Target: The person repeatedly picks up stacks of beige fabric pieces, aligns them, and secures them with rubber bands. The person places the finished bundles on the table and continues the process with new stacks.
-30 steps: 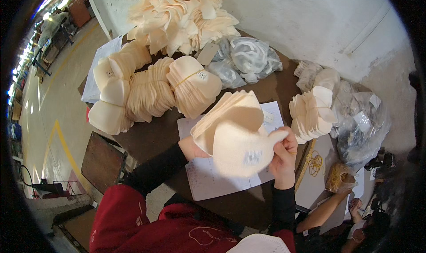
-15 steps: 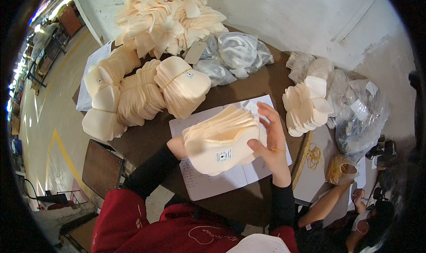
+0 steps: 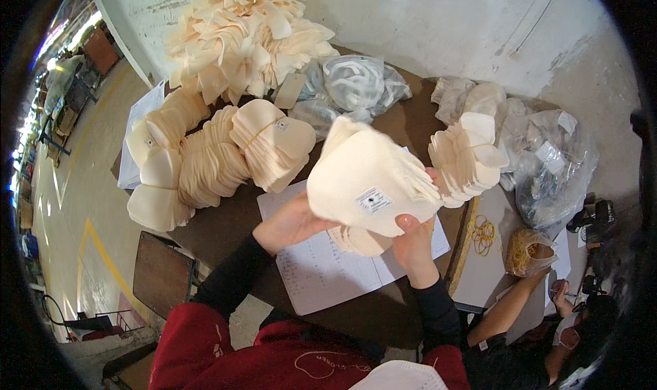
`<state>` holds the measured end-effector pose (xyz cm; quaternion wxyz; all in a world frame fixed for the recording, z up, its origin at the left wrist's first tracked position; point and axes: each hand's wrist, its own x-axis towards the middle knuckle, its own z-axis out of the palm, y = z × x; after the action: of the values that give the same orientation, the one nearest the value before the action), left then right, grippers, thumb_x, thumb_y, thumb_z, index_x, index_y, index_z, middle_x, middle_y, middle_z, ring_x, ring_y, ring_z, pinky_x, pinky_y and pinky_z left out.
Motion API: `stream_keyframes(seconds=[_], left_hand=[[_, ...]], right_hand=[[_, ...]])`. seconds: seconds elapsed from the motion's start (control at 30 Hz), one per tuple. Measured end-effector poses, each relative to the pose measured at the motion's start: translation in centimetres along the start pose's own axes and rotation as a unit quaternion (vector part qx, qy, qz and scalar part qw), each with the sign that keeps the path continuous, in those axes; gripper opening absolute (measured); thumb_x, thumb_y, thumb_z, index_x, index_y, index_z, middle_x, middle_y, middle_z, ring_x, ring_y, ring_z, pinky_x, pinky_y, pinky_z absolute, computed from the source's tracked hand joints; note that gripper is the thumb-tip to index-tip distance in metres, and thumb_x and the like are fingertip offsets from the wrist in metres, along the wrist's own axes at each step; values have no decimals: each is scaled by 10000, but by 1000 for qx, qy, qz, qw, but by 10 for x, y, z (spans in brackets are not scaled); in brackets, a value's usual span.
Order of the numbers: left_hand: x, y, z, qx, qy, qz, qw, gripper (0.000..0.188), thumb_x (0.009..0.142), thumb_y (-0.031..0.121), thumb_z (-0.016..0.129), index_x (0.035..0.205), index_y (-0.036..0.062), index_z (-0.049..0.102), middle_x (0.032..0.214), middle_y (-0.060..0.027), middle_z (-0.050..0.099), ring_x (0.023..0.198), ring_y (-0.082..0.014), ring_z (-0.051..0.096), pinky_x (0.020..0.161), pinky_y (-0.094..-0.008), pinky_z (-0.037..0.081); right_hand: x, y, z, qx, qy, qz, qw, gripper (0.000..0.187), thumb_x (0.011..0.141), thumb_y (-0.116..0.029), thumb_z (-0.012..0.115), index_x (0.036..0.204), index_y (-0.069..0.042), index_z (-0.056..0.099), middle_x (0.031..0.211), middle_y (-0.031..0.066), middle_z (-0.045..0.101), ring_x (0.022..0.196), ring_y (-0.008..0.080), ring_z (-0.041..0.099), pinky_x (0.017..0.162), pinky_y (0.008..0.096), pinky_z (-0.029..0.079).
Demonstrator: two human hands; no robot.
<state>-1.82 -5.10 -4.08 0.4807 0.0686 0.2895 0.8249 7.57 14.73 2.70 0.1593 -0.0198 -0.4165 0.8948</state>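
Note:
My two hands hold up a thick stack of cream, soft-looking cut pads [image 3: 363, 171] with rounded, waisted outlines. A small printed label sits on its top pad. My left hand [image 3: 294, 222] grips the stack from its left side, the fingers mostly hidden beneath. At the stack's right end my right hand [image 3: 415, 246] has its thumb on the top pad and fingers behind the edge. Under the stack an open notebook [image 3: 328, 284] with handwriting lies on the brown table [image 3: 383, 321].
Banded bundles of similar pads [image 3: 270, 150] stand at the left, more [image 3: 467, 161] at the right. Behind are a heap of loose pads [image 3: 246, 41] and plastic bags [image 3: 356, 82]. Yellow rubber bands [image 3: 483, 236] lie on a side table, near a co-worker's arm [image 3: 510, 308].
The stack has been raised and tipped, so its labelled top pad now shows more fully. My left hand has come into fuller view; my right hand has shifted lower on the stack.

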Motion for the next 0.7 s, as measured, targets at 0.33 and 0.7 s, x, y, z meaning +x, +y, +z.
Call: stream_keyframes(seconds=[0.33,0.7], left_hand=[[5,-15,-1,-84,-2,170,982,716,981,530,475,1498,69,296,1506,-70,413,1361,-237,434,1146,-432,339],[-21,-23,-18,364,-66,200,907,830,868,376,728,1486,30,293,1453,-101,452,1328,-214,447,1129,-386,339]], right_hand=[[-11,52,-7,-421,-182,-232,858,1016,688,-202,890,1416,-99,188,1425,207,286,1385,328,269,1125,431,272],[-18,48,-3,-445,-106,-73,886,1301,654,-309,903,1488,90,-12,1446,290,282,1372,423,304,1140,484,248]])
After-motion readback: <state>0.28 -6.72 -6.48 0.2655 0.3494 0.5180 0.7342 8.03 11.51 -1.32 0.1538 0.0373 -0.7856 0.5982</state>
